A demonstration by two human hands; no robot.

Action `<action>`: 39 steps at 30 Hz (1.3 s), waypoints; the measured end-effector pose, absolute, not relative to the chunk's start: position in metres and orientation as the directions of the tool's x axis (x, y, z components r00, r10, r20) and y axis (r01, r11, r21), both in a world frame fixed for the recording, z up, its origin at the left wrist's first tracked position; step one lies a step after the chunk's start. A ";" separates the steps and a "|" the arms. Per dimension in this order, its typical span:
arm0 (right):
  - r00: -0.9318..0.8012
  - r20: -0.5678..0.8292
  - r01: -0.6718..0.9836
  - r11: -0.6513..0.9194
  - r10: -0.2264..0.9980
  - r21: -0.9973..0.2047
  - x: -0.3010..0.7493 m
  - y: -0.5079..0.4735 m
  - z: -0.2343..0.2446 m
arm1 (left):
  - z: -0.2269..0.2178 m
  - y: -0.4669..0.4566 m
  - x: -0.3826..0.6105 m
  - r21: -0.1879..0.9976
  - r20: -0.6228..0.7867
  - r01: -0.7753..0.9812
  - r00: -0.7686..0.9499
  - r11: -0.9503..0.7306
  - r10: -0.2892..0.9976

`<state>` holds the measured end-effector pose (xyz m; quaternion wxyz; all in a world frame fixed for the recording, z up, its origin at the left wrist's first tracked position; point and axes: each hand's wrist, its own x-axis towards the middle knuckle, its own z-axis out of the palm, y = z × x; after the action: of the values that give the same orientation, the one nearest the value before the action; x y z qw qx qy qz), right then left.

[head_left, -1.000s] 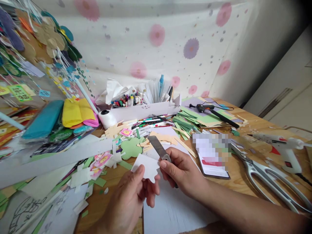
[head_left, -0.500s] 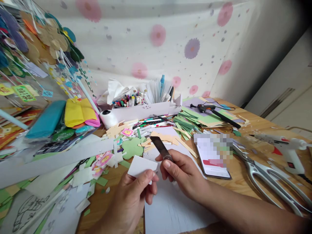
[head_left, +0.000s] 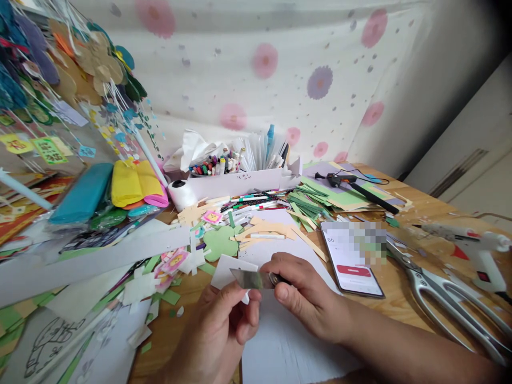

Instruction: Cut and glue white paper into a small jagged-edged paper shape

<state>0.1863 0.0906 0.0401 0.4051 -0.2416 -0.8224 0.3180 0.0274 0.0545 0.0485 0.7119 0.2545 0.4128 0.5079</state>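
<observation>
My left hand [head_left: 218,325] pinches a small white piece of card [head_left: 228,265] between thumb and fingers, above the table. A craft knife [head_left: 256,280] with a pointed silver blade is gripped in my right hand [head_left: 306,298]. Its blade points left and lies across the front of the card, close to my left thumb; whether it touches the card I cannot tell. Fingers cover most of the knife's handle. Beneath both hands lies a large white sheet [head_left: 292,341] with fine cut marks.
A phone [head_left: 352,272], large scissors [head_left: 436,290] and a white glue gun [head_left: 476,245] lie to the right. Paper scraps and a green paper shape [head_left: 220,244] spread left and ahead. Behind stand a box of markers [head_left: 240,178] and a thread spool [head_left: 182,194].
The knife has swung from pointing up and away to lying level across the card, its blade now beside my left thumb. The view has shifted slightly.
</observation>
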 end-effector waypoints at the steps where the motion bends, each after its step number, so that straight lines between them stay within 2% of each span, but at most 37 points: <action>1: -0.555 0.520 0.136 0.687 0.649 -0.713 0.186 0.090 0.040 | 0.048 0.054 0.027 0.780 -0.321 -0.518 0.150 0.351 0.935; 7: -0.553 0.483 0.008 0.584 0.679 -0.812 0.188 0.089 0.036 | 0.042 0.050 0.025 0.798 -0.305 -0.495 0.158 0.343 0.939; 11: -0.576 0.427 0.010 0.529 0.697 -0.849 0.188 0.088 0.033 | 0.040 0.049 0.024 0.805 -0.288 -0.491 0.166 0.332 0.943; 17: -0.529 0.497 0.083 0.625 0.688 -0.776 0.186 0.086 0.033 | 0.043 0.048 0.024 0.794 -0.305 -0.498 0.171 0.350 0.937; 20: -0.545 0.491 0.116 0.641 0.680 -0.759 0.185 0.086 0.034 | 0.042 0.047 0.023 0.774 -0.311 -0.516 0.197 0.368 0.930; 23: -0.583 0.489 0.113 0.661 0.649 -0.742 0.184 0.088 0.035 | 0.038 0.045 0.022 0.736 -0.316 -0.543 0.254 0.406 0.914; 29: -0.575 0.570 0.116 0.748 0.587 -0.653 0.183 0.092 0.035 | 0.035 0.041 0.022 0.645 -0.333 -0.602 0.332 0.470 0.882; 39: -0.591 0.571 0.184 0.784 0.570 -0.593 0.183 0.092 0.038 | 0.038 0.038 0.023 0.654 -0.309 -0.606 0.332 0.452 0.891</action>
<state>0.1833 0.0923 0.0380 0.3955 -0.2197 -0.8577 0.2442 0.0231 0.0384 0.0377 0.7865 0.2174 0.3278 0.4761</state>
